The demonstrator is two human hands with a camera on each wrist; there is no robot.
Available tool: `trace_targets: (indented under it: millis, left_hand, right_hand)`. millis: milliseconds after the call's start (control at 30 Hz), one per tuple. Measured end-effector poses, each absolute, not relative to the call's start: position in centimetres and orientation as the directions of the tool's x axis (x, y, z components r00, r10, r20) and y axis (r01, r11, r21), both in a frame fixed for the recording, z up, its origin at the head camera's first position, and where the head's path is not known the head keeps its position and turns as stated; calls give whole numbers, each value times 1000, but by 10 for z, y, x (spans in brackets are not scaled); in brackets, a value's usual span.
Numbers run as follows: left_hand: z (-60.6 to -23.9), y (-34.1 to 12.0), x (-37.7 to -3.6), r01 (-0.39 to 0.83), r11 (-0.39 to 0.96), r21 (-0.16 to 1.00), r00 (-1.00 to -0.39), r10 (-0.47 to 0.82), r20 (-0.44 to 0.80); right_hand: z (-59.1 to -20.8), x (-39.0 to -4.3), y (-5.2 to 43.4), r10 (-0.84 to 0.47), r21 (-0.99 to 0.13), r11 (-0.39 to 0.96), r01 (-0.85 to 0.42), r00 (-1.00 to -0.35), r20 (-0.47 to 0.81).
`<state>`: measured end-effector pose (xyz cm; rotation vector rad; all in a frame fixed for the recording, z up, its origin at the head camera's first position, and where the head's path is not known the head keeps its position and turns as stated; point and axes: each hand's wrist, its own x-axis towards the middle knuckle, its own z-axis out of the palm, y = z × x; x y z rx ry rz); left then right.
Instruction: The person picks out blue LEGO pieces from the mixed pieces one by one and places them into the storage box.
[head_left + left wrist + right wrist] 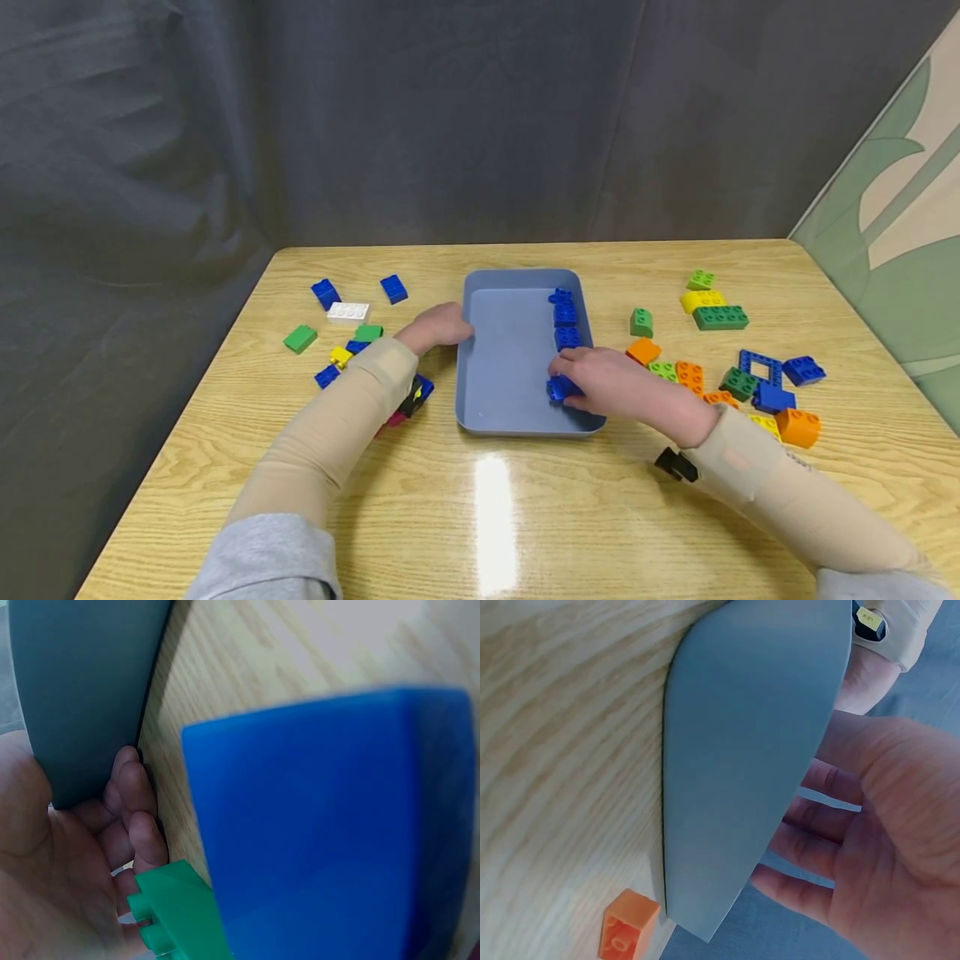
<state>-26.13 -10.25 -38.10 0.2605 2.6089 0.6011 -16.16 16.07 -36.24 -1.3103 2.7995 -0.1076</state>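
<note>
A grey-blue tray (517,435) lies on the wooden table. At its left wall is my left hand (441,325), which pinches that wall; the left wrist view shows the fingers (137,786) along the outside and the thumb over the rim. My right hand (600,379) reaches over the tray's right wall and holds a blue toy brick (558,389) near the front right corner. Beyond it, several blue bricks (566,315) stand in a row along the right wall. From the right wrist, the tray wall (742,750) hides the held brick and the fingertips.
Left of the tray lie loose bricks, among them a white one (348,312), a green one (301,338) and a blue one (393,288). To the right are more, including an orange one (798,427) and a dark green one (720,317). A dark cloth (450,125) hangs behind the table.
</note>
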Motion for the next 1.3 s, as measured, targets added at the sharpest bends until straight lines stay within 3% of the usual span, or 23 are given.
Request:
trace_targets:
  millis: [967, 1300]
  left_hand:
    - [-378, -104, -256, 91, 857, 507, -887, 302, -350]
    - [-376, -104, -255, 102, 864, 494, -890, 301, -341]
  right_hand:
    - [-373, -160, 162, -762, -33, 647, -762, -646, -30]
    - [-364, -159, 169, -749, -100, 651, -753, -658, 80]
